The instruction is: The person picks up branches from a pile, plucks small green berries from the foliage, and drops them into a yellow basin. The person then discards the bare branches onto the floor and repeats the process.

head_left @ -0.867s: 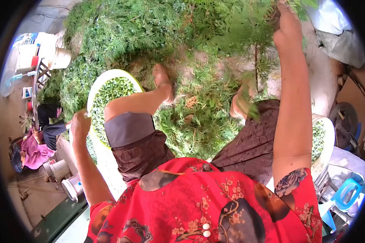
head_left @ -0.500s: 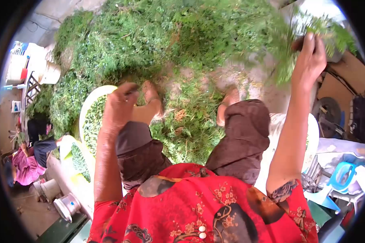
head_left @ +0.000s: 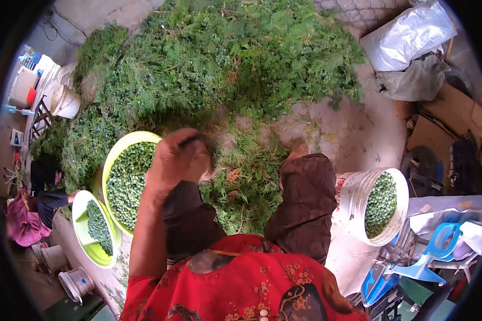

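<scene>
My left hand (head_left: 174, 160) is raised over my left knee, beside a yellow-green basin (head_left: 108, 166) filled with small green berries (head_left: 127, 182). Its fingers are curled closed and partly blurred, with a dark patch along them; whatever they hold, if anything, cannot be made out. My right hand is outside the picture. Ahead of my feet spreads a big heap of green conifer branches (head_left: 235, 59), dotted with bluish berries. More loose sprigs (head_left: 243, 187) lie on the floor between my legs.
A smaller green-and-white basin (head_left: 80, 214) with berries stands at left. To the right is a white bucket (head_left: 353, 195) holding berries. Beyond it are a blue plastic item (head_left: 444, 238), cardboard (head_left: 434, 136) and a silvery sack (head_left: 407, 37). Another person in pink (head_left: 27, 222) sits far left.
My right hand, earlier swinging a green branch at upper right, has left the view. My left hand has moved slightly right and down. The bucket at right is now uncovered.
</scene>
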Available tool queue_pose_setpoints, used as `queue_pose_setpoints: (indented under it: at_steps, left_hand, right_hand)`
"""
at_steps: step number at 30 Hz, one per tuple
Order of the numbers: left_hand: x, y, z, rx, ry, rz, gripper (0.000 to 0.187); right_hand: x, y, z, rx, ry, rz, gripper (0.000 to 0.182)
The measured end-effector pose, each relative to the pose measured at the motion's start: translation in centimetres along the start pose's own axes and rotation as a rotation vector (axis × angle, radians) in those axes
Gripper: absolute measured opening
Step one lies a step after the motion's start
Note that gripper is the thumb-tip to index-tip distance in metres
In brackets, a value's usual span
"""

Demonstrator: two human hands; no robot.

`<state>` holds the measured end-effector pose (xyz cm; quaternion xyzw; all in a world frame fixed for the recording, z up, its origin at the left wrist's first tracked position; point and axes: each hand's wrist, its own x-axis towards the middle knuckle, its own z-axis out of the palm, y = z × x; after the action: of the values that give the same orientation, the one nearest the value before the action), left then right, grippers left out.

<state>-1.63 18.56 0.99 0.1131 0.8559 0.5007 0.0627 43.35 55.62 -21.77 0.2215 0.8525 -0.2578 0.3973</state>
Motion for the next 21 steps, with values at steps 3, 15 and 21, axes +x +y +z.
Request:
queue_pose_setpoints:
  at_steps: [3,15,21]
  left_hand:
    - [1.0,5.7,-2.8,-0.286,0.087,0.156,0.004]
    - [-2.8,21.5,-10.8,0.254,0.397,1.471,0.023]
    - [-5.5,23.7,-11.2,0.322,0.381,1.603,0.023]
  right_hand:
    - [0.4,0.4,-0.8,0.017,0.055,-0.011,0.026]
    - [-7.4,-26.8,-32.4,0.792,1.127,-1.012,0.027]
    - [-12.5,-32.7,-36.3,0.504,1.500,-1.506,0.032]
